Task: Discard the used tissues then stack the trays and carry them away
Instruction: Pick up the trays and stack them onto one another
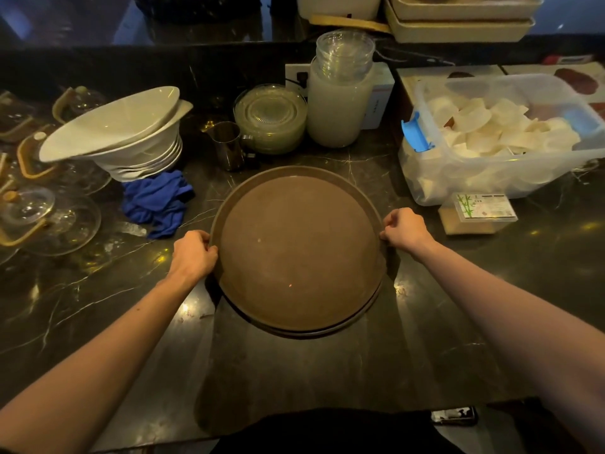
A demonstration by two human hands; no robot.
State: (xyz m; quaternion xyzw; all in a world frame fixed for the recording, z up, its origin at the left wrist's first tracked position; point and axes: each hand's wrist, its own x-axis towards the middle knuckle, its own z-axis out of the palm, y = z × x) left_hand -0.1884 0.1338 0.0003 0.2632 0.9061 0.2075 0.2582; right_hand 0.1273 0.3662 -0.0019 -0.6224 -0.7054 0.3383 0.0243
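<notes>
At frame centre, stacked round brown trays (296,253) are gripped at opposite rims by the left hand (193,254) and right hand (406,230); they should be lifted level off the worktop (327,371).

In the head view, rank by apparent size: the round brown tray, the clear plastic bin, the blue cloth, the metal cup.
1. Round brown tray, though it is nearest the camera.
2. Clear plastic bin.
3. Blue cloth.
4. Metal cup.

Head view, down over counter (294,371)
</notes>
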